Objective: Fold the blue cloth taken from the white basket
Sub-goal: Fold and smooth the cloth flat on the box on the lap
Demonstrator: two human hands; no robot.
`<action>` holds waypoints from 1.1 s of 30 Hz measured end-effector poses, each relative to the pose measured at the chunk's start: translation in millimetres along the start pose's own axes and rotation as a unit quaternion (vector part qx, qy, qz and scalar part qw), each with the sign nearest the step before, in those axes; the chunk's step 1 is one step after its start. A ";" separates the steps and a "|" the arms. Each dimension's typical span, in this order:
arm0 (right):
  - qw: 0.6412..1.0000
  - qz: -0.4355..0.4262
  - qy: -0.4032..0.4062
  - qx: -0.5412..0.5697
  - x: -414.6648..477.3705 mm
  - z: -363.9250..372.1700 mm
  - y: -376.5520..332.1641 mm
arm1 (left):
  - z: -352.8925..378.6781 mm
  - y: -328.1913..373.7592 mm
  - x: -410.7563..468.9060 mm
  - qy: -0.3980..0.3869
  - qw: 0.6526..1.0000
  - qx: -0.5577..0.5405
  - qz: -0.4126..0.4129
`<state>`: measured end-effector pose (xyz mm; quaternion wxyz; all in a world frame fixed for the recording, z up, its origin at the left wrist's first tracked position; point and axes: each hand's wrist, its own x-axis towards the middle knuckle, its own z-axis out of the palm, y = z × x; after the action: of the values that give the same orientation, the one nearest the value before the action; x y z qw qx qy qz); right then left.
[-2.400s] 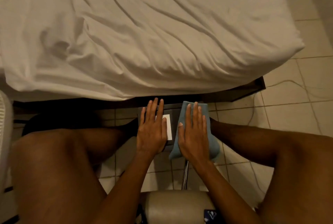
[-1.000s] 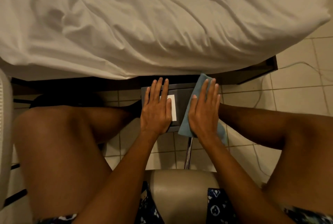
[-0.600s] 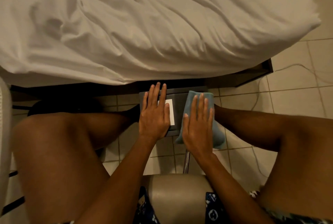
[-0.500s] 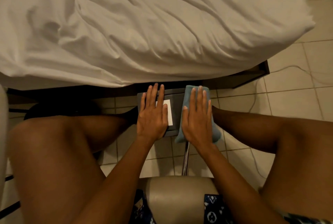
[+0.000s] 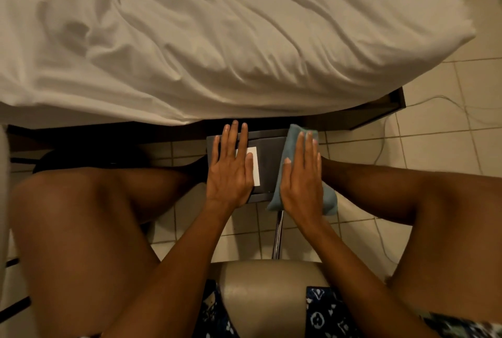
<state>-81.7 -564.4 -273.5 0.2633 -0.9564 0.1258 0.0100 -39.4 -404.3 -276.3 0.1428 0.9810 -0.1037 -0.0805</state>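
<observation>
Beside a white bed (image 5: 217, 38), the flat right hand (image 5: 303, 177) pressed the folded blue cloth (image 5: 292, 139) onto a dark stand (image 5: 269, 152); the left hand (image 5: 229, 172) lay flat, empty. The cloth looked soft and light, best pinched at its corners.

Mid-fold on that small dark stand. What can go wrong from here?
1. The near end of the blue cloth overhangs the front edge of the dark stand; if the flat right hand lifts, it may slide to the tiled floor.
2. The left hand rests on the stand, not the cloth, so one hand alone pins the fold; it could spring open or skew.
</observation>
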 end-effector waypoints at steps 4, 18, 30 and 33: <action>0.998 0.019 -0.012 0.057 -4.6 -0.1 3.6 | 0.6 0.6 1.7 -0.005 1.000 0.000 -0.003; 0.999 0.024 -0.008 0.032 3.1 -0.1 -0.2 | -1.0 0.4 -1.3 -0.002 1.000 0.003 -0.003; 0.998 0.013 -0.031 -0.055 0.4 -2.3 4.0 | -1.2 1.1 -0.8 0.006 1.000 -0.011 0.000; 0.996 0.000 -0.033 -0.078 -4.5 1.0 -0.7 | -1.6 1.0 1.7 0.005 1.000 0.001 0.001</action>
<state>-85.9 -562.3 -273.7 0.1920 -0.9731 0.1161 0.0518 -37.6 -405.2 -274.7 0.1429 0.9814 -0.1039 -0.0750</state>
